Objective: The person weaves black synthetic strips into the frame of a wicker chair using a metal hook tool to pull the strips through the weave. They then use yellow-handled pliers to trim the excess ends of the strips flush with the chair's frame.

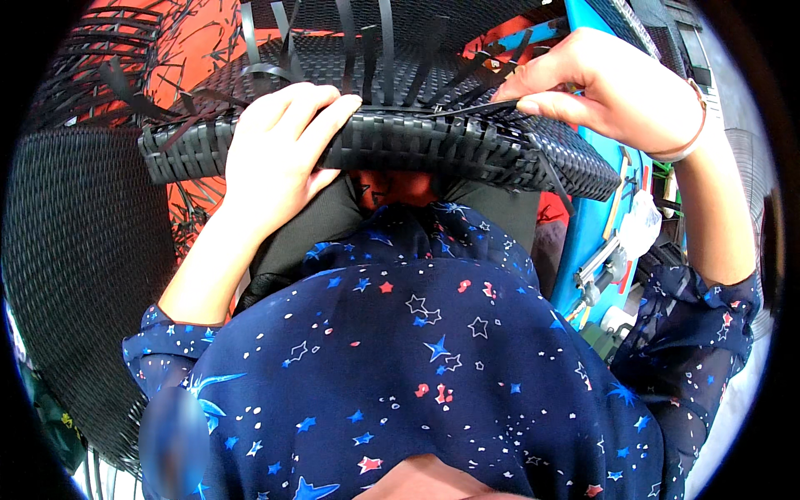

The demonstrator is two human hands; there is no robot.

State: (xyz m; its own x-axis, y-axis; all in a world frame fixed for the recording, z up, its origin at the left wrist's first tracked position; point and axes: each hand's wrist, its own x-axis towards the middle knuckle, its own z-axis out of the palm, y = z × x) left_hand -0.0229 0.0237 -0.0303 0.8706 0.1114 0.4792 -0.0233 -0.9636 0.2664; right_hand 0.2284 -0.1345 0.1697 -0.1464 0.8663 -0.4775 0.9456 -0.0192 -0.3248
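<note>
Across my lap lies a black woven wicker piece [392, 142], its thick plaited edge facing me. My left hand [283, 146] is closed over that edge, fingers on top and thumb underneath. At the right, my right hand [575, 92] pinches a flat black strip [479, 108] between thumb and fingers; the strip runs leftward along the top of the edge. Several loose strip ends [387, 50] stand up from the weave beyond the edge. Another strip end [554, 179] hangs down near the right corner.
A large black woven panel [75, 275] rises at my left. Red-orange fabric [196, 58] strewn with black strip scraps lies beyond it. On my right, a blue surface [587, 225] carries a metal tool [600, 267] and a crumpled clear plastic bag [640, 225].
</note>
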